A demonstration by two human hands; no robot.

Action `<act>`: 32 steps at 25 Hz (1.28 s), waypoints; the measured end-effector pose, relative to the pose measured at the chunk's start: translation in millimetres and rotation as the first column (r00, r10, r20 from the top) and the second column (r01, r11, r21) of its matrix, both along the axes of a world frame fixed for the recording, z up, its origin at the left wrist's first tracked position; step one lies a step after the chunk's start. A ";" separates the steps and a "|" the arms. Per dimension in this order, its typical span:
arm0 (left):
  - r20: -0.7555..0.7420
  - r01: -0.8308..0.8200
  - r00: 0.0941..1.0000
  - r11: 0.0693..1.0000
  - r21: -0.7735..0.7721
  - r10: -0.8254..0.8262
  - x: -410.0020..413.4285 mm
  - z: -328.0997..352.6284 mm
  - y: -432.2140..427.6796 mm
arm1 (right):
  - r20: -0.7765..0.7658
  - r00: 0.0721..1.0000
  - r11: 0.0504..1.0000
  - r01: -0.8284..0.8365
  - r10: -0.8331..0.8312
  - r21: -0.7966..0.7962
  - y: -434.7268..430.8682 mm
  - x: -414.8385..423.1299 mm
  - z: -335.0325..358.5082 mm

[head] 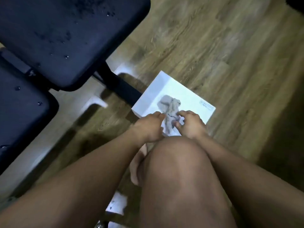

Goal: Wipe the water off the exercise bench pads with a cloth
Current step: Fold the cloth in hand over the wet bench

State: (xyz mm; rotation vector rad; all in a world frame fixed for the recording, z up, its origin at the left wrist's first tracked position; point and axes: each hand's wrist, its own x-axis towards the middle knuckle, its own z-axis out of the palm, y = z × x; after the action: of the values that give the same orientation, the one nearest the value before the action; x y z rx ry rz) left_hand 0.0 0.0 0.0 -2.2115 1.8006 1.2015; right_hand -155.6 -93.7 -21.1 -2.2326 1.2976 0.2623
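Cloth (171, 106) in sight: a crumpled grey wad lying on a white box (164, 86) on the wooden floor (222, 46), right of the bench. We have both arms stretched forward and down past our bent knee (177, 162), one on each side. Our right hand (191, 126) curls in, thumb and forefinger pinching the cloth's near end. Our left hand (148, 127) reaches with fingers nearly straight, tips touching the cloth's left edge; through the blur we cannot tell whether it grips. At far left the big bench pad (65, 38) carries water drops (66, 56), and the smaller pad (21, 104) sits near left, a narrow gap between them. The box's left edge lies just beside the black frame bar (118, 84); open floor spreads right and far.
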 end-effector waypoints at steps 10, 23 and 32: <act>-0.542 -0.829 0.374 0.533 0.169 0.753 20.8 23.9 -9.2 | 0.469 0.702 0.826 0.321 -0.536 0.463 -11.1 54.5 49.4; -0.930 -0.963 -0.223 -0.213 0.164 0.292 26.1 251.7 299.3 | 0.707 0.657 0.612 -0.453 -0.263 0.648 241.8 135.6 297.9; -0.902 -0.722 -0.408 -0.655 0.225 0.140 -22.4 209.6 522.3 | 0.526 0.808 0.407 -0.401 -0.267 0.821 477.3 152.7 271.3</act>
State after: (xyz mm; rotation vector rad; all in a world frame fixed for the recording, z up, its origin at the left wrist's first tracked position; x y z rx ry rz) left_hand -22.4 522.3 209.6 1.1567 0.4424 -0.1594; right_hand -2.9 383.6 250.2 -1.1793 0.4379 0.2023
